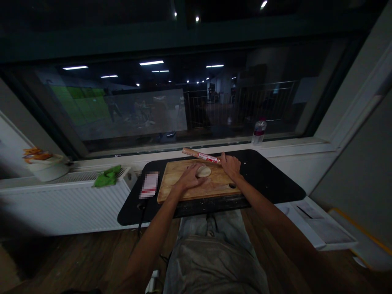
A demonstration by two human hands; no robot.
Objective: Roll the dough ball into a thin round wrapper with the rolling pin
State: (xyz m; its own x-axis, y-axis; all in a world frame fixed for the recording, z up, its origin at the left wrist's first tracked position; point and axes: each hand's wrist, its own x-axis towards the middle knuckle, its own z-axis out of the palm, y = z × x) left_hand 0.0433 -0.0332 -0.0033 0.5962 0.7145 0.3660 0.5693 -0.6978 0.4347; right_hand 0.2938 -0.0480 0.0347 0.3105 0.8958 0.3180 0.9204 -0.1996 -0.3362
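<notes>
A wooden cutting board (171,185) lies on a small black table. On it is a pale, round, flattened piece of dough (204,172). My left hand (189,176) has its fingers and thumb at the dough's left edge, holding it against the board. My right hand (230,165) is closed around the right end of a wooden rolling pin (199,154), which carries a red and white label. The pin slants across the board's far edge, apart from the dough. Its gripped end is hidden by my fingers.
Left of the board on the black table (269,179) lies a blurred-out flat item (149,185). A water bottle (259,131) stands on the windowsill. A green cloth (107,176) and a white bowl (47,167) rest on the radiator. A white box (318,224) sits low at right.
</notes>
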